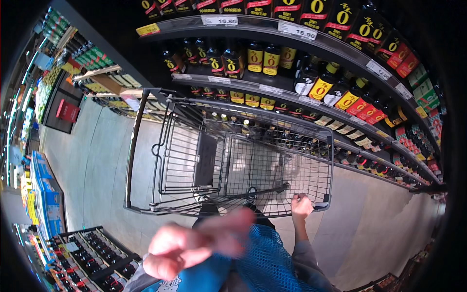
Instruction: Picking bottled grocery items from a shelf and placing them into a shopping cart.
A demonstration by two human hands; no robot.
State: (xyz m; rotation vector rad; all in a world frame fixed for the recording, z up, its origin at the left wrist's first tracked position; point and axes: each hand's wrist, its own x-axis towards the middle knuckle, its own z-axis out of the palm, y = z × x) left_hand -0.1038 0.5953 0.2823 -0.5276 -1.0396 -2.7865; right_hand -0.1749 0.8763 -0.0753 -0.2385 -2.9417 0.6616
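Note:
A black wire shopping cart (262, 171) stands across in front of me, its handle (135, 146) at the left and a dark panel (206, 158) in its child-seat part. No goods can be made out inside the basket. My right hand (302, 207) is closed at the cart's near top rim, by its right corner. Close to the camera, my left hand (199, 242) is raised in front of my blue mesh vest (270, 252), with bent fingers, blurred. Whether anything is between those fingers cannot be told.
Beyond the cart, dark shelves (251, 82) hold bottles of sauce (271, 62) and boxed bottles (317, 11) above price tags. A rack of bottles (95, 255) stands at lower left, a blue display (49, 197) at the left. Grey tiled floor (95, 164) runs between them.

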